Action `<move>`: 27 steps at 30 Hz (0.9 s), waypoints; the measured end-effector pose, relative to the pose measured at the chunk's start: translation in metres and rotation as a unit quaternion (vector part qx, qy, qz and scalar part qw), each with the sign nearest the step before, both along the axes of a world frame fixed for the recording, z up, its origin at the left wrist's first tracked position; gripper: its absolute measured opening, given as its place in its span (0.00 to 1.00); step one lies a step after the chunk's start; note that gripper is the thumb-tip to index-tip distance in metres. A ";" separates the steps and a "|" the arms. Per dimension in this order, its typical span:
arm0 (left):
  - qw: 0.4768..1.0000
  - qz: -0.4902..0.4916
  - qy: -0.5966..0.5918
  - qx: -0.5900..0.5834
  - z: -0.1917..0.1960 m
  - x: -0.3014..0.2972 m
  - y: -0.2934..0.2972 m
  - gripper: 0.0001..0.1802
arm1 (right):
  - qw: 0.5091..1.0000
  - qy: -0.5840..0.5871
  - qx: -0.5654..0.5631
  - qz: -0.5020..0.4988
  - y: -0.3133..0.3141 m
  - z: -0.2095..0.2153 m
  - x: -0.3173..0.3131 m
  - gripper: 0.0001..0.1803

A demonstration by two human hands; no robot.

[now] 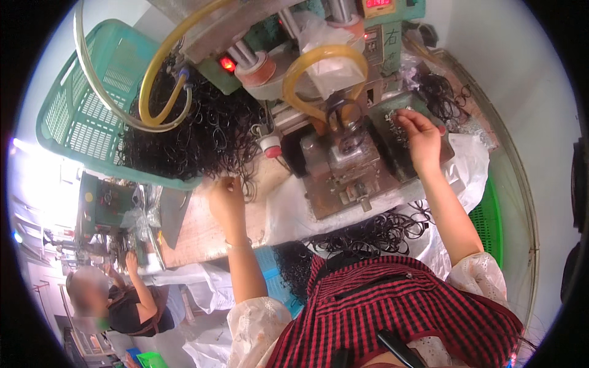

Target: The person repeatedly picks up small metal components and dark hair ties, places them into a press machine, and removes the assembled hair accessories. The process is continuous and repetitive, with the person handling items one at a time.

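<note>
My left hand (227, 199) is closed at the lower edge of a big heap of thin black rings (196, 132) spilling from a green plastic basket (80, 104); it appears to pinch some rings. My right hand (417, 138) rests on a dark tray (392, 144) to the right of a small grey metal press (340, 162), its fingertips on a cluster of small silvery parts (392, 119). Whether it holds any part is hidden. A black ring (345, 116) hangs at the press head.
Yellow hoses (319, 67) loop over the green machine body (380, 30), which has red lights. More black rings (374, 230) lie in my lap area and at the back right (445, 95). Another person (116, 294) works at a machine at the lower left.
</note>
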State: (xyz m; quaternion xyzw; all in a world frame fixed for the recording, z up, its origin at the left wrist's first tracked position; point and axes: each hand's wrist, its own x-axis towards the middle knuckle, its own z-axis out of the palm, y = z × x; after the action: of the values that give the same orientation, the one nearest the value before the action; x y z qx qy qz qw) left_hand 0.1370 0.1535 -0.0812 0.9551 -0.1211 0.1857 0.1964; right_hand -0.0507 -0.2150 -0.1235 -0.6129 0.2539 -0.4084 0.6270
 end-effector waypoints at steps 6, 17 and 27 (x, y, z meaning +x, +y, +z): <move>0.974 0.071 0.048 0.208 -0.058 0.028 0.010 0.17 | 0.940 0.147 -0.292 -0.101 0.007 0.026 -0.020 0.07; 0.907 -0.098 -0.142 -0.383 -0.057 0.020 0.061 0.17 | 0.889 0.269 -0.339 -0.150 0.005 0.041 -0.097 0.09; 0.836 -0.186 0.106 -0.505 -0.022 -0.028 -0.042 0.25 | 0.938 -0.032 -0.339 0.061 0.056 0.084 0.003 0.06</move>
State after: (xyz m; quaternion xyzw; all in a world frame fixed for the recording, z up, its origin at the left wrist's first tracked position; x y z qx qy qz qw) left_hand 0.1094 0.1116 -0.1036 0.6967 -0.1643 0.0792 0.6938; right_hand -0.0476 -0.1594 -0.0392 -0.7902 0.0417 -0.4505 0.4134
